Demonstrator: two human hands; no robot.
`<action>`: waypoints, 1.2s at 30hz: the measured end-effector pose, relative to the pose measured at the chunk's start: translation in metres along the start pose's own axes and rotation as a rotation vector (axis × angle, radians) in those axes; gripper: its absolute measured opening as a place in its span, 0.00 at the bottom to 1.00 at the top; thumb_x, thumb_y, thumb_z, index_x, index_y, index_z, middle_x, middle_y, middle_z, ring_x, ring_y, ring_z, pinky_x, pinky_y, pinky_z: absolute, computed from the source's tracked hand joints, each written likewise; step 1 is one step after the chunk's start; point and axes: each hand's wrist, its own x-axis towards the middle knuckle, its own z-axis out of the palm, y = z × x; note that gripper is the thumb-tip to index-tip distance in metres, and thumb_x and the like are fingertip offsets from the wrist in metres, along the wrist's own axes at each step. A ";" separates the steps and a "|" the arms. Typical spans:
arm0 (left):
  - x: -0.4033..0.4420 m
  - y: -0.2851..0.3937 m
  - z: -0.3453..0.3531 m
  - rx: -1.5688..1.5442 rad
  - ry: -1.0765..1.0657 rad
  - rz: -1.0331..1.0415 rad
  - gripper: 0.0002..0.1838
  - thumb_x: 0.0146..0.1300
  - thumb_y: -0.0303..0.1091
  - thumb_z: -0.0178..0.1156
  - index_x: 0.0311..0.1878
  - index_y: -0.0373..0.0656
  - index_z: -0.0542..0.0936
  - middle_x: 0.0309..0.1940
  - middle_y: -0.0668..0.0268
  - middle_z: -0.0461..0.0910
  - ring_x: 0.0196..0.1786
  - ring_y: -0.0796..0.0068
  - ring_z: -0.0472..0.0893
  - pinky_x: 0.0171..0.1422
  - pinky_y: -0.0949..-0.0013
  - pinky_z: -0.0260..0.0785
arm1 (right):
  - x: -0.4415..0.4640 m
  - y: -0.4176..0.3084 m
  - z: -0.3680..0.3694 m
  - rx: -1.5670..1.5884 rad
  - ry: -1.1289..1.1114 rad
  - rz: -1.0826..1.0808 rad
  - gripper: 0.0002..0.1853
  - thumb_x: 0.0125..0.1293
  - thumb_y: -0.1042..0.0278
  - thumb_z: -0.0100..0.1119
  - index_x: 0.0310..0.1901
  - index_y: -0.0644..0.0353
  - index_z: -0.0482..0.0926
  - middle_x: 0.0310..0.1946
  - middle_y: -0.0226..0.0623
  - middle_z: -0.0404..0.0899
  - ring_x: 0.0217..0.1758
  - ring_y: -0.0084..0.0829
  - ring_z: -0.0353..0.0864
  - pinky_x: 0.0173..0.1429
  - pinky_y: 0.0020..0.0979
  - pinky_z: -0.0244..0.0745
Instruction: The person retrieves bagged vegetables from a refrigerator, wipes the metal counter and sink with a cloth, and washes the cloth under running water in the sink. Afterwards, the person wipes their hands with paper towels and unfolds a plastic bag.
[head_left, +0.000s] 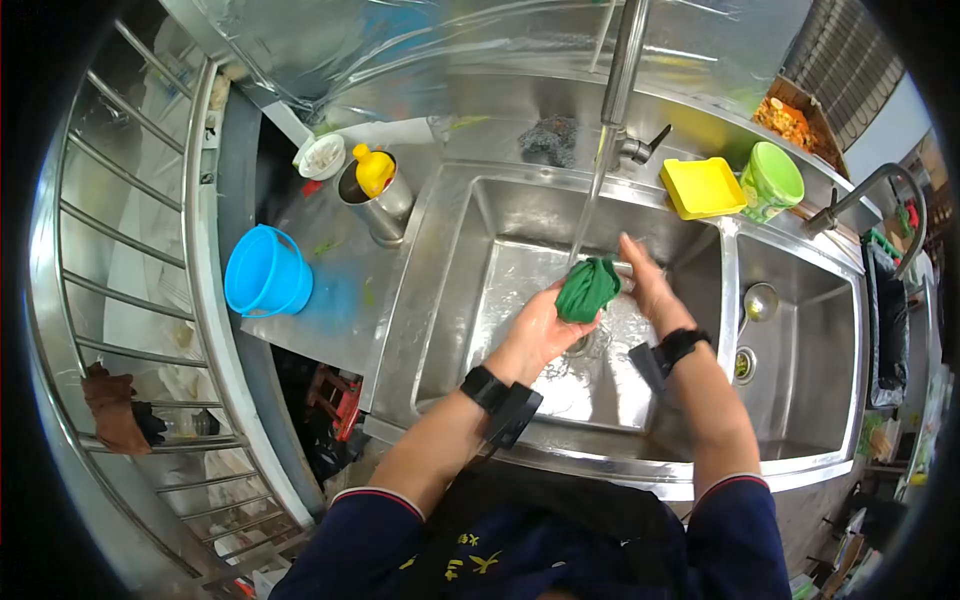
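Observation:
A bunched green cloth [589, 290] rests in my left hand [540, 327], whose fingers curl around it from below. Water from the tall faucet [624, 70] runs down close beside the cloth. My right hand [652, 288] is just right of the cloth, fingers stretched out and the palm turned toward it. Whether it touches the cloth is hard to tell. Both hands are above the large steel sink basin [490, 290], which has a wet, shiny floor.
At the left are a blue bucket [268, 272] and a steel container [385, 208] with a yellow bottle [373, 170]. Behind the sink lie a steel scourer [548, 141], a yellow tray [703, 187] and a green tub [772, 181]. A ladle [760, 302] is in the right basin.

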 end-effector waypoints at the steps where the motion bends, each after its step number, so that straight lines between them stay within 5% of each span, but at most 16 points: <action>1: -0.001 -0.008 -0.006 -0.006 -0.009 -0.007 0.13 0.64 0.30 0.46 0.49 0.34 0.72 0.44 0.56 0.75 0.45 0.64 0.75 0.49 0.62 0.69 | 0.029 0.049 -0.016 0.273 -0.112 0.270 0.30 0.61 0.37 0.47 0.55 0.54 0.69 0.47 0.34 0.74 0.55 0.31 0.70 0.58 0.38 0.66; 3: -0.004 -0.020 -0.024 -0.206 -0.086 -0.116 0.17 0.64 0.33 0.47 0.52 0.34 0.71 0.46 0.56 0.75 0.47 0.62 0.75 0.51 0.61 0.68 | -0.028 0.051 0.020 0.712 -0.449 0.283 0.26 0.63 0.40 0.46 0.49 0.54 0.74 0.49 0.39 0.75 0.52 0.36 0.74 0.57 0.39 0.68; 9: -0.029 -0.020 -0.011 -0.052 0.108 -0.261 0.30 0.63 0.51 0.51 0.57 0.35 0.66 0.46 0.51 0.75 0.41 0.58 0.77 0.41 0.59 0.73 | -0.037 0.030 0.042 0.944 -0.155 0.170 0.15 0.58 0.54 0.60 0.39 0.56 0.73 0.40 0.39 0.77 0.39 0.33 0.78 0.43 0.33 0.76; 11: -0.016 -0.023 -0.031 0.676 -0.002 -0.226 0.30 0.59 0.50 0.57 0.56 0.35 0.66 0.48 0.51 0.74 0.43 0.59 0.78 0.38 0.60 0.72 | -0.024 0.037 0.030 0.551 -0.232 0.160 0.11 0.57 0.66 0.62 0.38 0.56 0.71 0.32 0.37 0.75 0.30 0.31 0.76 0.33 0.30 0.74; 13: -0.010 -0.029 -0.022 0.864 -0.060 -0.092 0.33 0.52 0.46 0.64 0.55 0.35 0.64 0.43 0.51 0.76 0.42 0.57 0.80 0.36 0.59 0.71 | -0.031 0.029 0.038 0.442 -0.154 0.118 0.10 0.58 0.69 0.58 0.39 0.58 0.70 0.26 0.35 0.72 0.24 0.29 0.73 0.27 0.30 0.72; 15: -0.013 -0.028 -0.010 1.870 0.167 0.223 0.34 0.49 0.40 0.65 0.55 0.35 0.61 0.35 0.49 0.77 0.38 0.53 0.80 0.36 0.59 0.71 | -0.024 0.041 0.042 0.197 0.057 -0.049 0.10 0.57 0.68 0.59 0.36 0.60 0.69 0.23 0.33 0.71 0.21 0.26 0.71 0.24 0.30 0.71; 19: -0.012 -0.034 -0.015 2.350 0.077 0.303 0.27 0.51 0.36 0.60 0.51 0.36 0.62 0.33 0.44 0.77 0.33 0.45 0.79 0.35 0.52 0.71 | -0.024 0.051 0.045 0.157 0.133 0.270 0.13 0.58 0.67 0.60 0.42 0.61 0.71 0.27 0.35 0.72 0.28 0.30 0.73 0.28 0.35 0.71; 21: -0.007 -0.028 -0.025 2.235 0.107 0.301 0.24 0.53 0.37 0.59 0.50 0.39 0.63 0.31 0.49 0.77 0.29 0.50 0.79 0.30 0.56 0.70 | -0.022 0.046 0.037 0.170 0.143 0.308 0.17 0.60 0.62 0.59 0.46 0.61 0.71 0.33 0.39 0.75 0.35 0.33 0.76 0.38 0.39 0.73; 23: -0.009 -0.021 -0.026 2.109 0.133 0.281 0.20 0.56 0.38 0.57 0.49 0.41 0.64 0.29 0.53 0.77 0.25 0.56 0.79 0.24 0.60 0.70 | -0.040 0.021 0.022 0.562 -0.380 0.357 0.17 0.64 0.58 0.53 0.49 0.59 0.71 0.39 0.37 0.76 0.43 0.34 0.76 0.49 0.41 0.70; 25: -0.013 -0.006 -0.017 0.816 -0.008 -0.189 0.16 0.61 0.43 0.53 0.47 0.44 0.66 0.26 0.62 0.74 0.19 0.73 0.74 0.17 0.73 0.63 | -0.051 0.014 0.022 0.633 -0.469 0.301 0.18 0.65 0.55 0.51 0.52 0.56 0.70 0.43 0.35 0.76 0.48 0.36 0.75 0.56 0.44 0.66; 26: -0.015 -0.003 -0.017 0.523 -0.116 -0.350 0.16 0.64 0.46 0.51 0.46 0.44 0.67 0.25 0.66 0.71 0.16 0.83 0.67 0.15 0.81 0.57 | -0.058 0.012 0.029 0.676 -0.455 0.237 0.18 0.65 0.56 0.51 0.52 0.55 0.70 0.44 0.36 0.76 0.48 0.37 0.75 0.56 0.45 0.66; 29: -0.019 -0.006 -0.025 0.143 -0.210 -0.578 0.15 0.64 0.44 0.51 0.45 0.44 0.67 0.26 0.64 0.71 0.16 0.82 0.67 0.14 0.81 0.56 | -0.065 0.008 0.038 0.742 -0.446 0.178 0.17 0.65 0.59 0.53 0.52 0.55 0.68 0.43 0.36 0.75 0.45 0.33 0.75 0.51 0.40 0.71; 31: -0.021 -0.003 -0.022 0.187 -0.175 -0.577 0.14 0.63 0.45 0.52 0.43 0.44 0.70 0.24 0.66 0.71 0.16 0.82 0.67 0.13 0.82 0.55 | -0.054 0.013 0.035 0.428 -0.449 0.071 0.13 0.63 0.63 0.55 0.48 0.56 0.69 0.37 0.34 0.73 0.39 0.27 0.74 0.44 0.31 0.73; 33: -0.017 -0.001 -0.017 0.915 -0.172 -0.465 0.16 0.61 0.47 0.54 0.40 0.44 0.73 0.22 0.70 0.70 0.17 0.83 0.68 0.16 0.82 0.58 | -0.052 0.018 0.040 0.319 -0.390 0.045 0.15 0.64 0.63 0.55 0.50 0.56 0.67 0.34 0.32 0.70 0.35 0.25 0.70 0.37 0.28 0.72; 35: -0.005 -0.005 -0.028 1.071 -0.181 -0.362 0.16 0.55 0.44 0.60 0.38 0.41 0.75 0.20 0.66 0.73 0.20 0.77 0.73 0.21 0.75 0.65 | -0.053 0.021 0.044 0.166 -0.166 0.088 0.15 0.64 0.64 0.55 0.48 0.59 0.66 0.33 0.31 0.70 0.33 0.24 0.69 0.36 0.28 0.70; 36: -0.003 -0.005 -0.025 1.489 -0.205 -0.191 0.16 0.52 0.41 0.61 0.37 0.38 0.75 0.21 0.61 0.75 0.22 0.71 0.76 0.25 0.70 0.67 | -0.049 0.027 0.045 0.136 -0.157 0.091 0.16 0.64 0.65 0.54 0.49 0.61 0.65 0.33 0.33 0.69 0.33 0.25 0.68 0.36 0.28 0.69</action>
